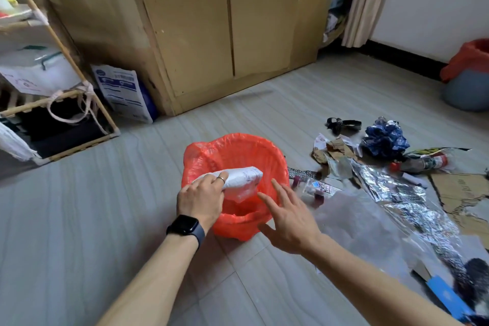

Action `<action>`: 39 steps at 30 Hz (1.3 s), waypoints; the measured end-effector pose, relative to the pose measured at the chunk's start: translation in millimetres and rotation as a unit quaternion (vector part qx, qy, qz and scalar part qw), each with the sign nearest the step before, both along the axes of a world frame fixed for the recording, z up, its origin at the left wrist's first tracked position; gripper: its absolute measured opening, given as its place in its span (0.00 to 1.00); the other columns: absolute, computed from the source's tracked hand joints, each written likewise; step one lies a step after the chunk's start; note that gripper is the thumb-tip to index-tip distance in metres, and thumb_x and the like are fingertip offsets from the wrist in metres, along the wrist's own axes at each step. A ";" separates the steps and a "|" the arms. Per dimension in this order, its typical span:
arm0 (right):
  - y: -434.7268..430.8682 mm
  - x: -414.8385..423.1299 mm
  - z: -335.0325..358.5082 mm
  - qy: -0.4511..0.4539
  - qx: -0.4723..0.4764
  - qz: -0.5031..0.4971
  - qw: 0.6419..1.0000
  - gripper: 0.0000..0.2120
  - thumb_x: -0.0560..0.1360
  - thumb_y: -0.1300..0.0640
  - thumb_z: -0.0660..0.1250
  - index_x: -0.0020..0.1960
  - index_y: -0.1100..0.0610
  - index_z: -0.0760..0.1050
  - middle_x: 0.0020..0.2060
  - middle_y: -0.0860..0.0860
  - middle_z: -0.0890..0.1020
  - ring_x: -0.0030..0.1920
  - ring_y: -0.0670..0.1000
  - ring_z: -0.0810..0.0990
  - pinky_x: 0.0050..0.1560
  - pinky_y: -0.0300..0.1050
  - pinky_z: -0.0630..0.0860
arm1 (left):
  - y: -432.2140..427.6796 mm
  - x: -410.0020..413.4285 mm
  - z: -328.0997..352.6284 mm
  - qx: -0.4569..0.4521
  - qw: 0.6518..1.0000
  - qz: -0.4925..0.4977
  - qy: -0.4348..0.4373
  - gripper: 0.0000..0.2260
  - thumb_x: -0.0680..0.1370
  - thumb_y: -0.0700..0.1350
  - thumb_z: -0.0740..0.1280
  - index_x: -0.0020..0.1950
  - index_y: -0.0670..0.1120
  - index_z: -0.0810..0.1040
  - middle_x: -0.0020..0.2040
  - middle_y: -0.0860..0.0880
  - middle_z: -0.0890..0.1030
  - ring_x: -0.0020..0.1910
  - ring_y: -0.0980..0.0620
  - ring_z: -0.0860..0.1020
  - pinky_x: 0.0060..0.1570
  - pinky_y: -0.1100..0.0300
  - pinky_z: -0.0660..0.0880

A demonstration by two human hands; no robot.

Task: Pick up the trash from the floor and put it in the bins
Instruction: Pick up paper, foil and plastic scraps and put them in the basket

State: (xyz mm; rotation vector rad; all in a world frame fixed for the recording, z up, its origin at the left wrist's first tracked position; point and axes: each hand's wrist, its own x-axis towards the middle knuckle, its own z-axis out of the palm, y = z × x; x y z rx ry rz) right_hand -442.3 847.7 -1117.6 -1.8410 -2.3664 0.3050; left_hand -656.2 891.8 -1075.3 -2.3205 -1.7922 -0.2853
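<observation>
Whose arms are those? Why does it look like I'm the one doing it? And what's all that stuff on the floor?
There is no machine here. A person wears a small camera on the head, pointing forward and down, so you see that person's own two arms as if they were yours. The left hand, the one with the black watch, grips a crumpled white packet right over a bin lined with a red bag. The right hand is open, its fingers spread by the bin's rim, holding nothing. To the right, more trash lies on the floor: a blue wrapper, a silver sheet, torn cardboard and a plastic bottle. A second bin stands by the far wall.
</observation>
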 end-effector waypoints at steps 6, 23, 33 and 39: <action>13.0 -7.6 -44.5 -0.042 0.044 0.051 0.997 0.23 0.69 0.40 0.68 0.60 0.49 0.75 0.69 0.55 0.73 0.75 0.60 0.64 0.69 0.60 0.68 | 16.4 12.7 -59.5 -0.334 0.943 0.004 0.010 0.26 0.78 0.64 0.47 0.77 0.61 0.59 0.76 0.53 0.65 0.77 0.52 0.57 0.74 0.42 0.48; -51.9 0.4 -47.3 -0.015 0.108 0.088 0.990 0.06 0.75 0.47 0.63 0.42 0.48 0.73 0.37 0.45 0.74 0.47 0.52 0.76 0.63 0.63 0.69 | -21.5 36.3 -68.8 -0.533 0.834 -0.041 0.138 0.25 0.84 0.56 0.49 0.80 0.50 0.54 0.80 0.44 0.52 0.78 0.42 0.51 0.75 0.46 0.48; -59.7 13.6 -64.8 -0.037 0.133 0.131 0.982 0.04 0.77 0.54 0.63 0.45 0.52 0.70 0.39 0.48 0.73 0.50 0.54 0.75 0.73 0.67 0.56 | -32.7 38.1 -137.2 -0.605 0.786 -0.042 0.121 0.23 0.85 0.52 0.44 0.80 0.55 0.42 0.80 0.51 0.42 0.79 0.46 0.41 0.75 0.51 0.40; -48.9 7.1 -61.7 -0.045 0.112 0.125 0.985 0.06 0.75 0.54 0.65 0.44 0.50 0.68 0.38 0.48 0.72 0.47 0.54 0.74 0.71 0.68 0.59 | -14.7 38.4 -126.1 -0.604 0.795 0.009 0.054 0.22 0.84 0.50 0.50 0.77 0.45 0.62 0.77 0.42 0.61 0.76 0.43 0.60 0.73 0.55 0.58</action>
